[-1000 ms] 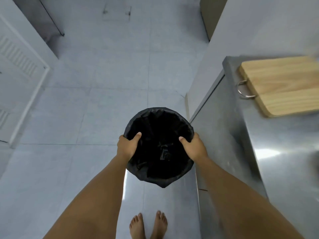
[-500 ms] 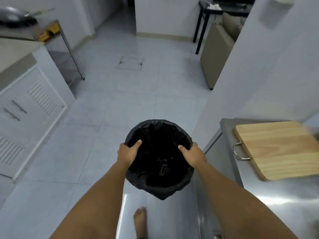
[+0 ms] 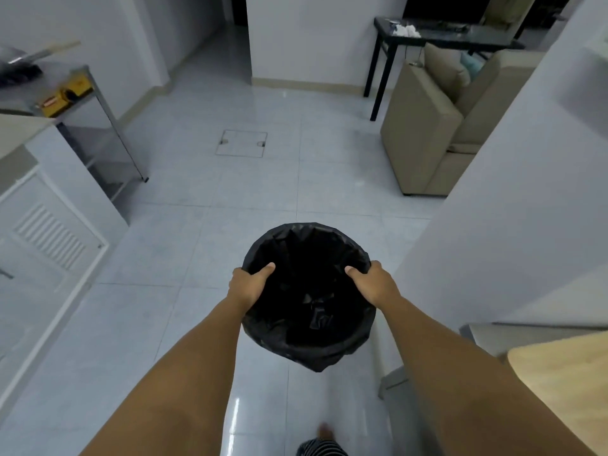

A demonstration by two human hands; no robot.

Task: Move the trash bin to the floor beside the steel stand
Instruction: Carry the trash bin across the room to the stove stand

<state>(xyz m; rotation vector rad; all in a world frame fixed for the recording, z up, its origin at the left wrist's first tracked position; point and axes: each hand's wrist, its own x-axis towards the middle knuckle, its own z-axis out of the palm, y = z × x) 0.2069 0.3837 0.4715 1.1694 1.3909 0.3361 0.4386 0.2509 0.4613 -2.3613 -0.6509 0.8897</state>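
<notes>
A round trash bin (image 3: 309, 297) lined with a black bag hangs in the air in front of me, above the tiled floor. My left hand (image 3: 248, 286) grips its left rim, thumb inside the bag. My right hand (image 3: 373, 286) grips the right rim the same way. The steel stand (image 3: 98, 126) is at the far left against the wall, with thin metal legs, a lower shelf and a yellow item on top. The floor beside it is bare tile.
White cabinets with louvred doors (image 3: 49, 238) line the left. A white wall (image 3: 493, 225) juts in on the right, with a steel counter and wooden cutting board (image 3: 566, 383) at lower right. A beige sofa (image 3: 427, 126) and black table (image 3: 437, 37) stand farther back.
My view has lifted from the floor toward the room and I have stepped forward. The counter and cutting board slid to the lower right. Both hands keep the same hold on the bin.
</notes>
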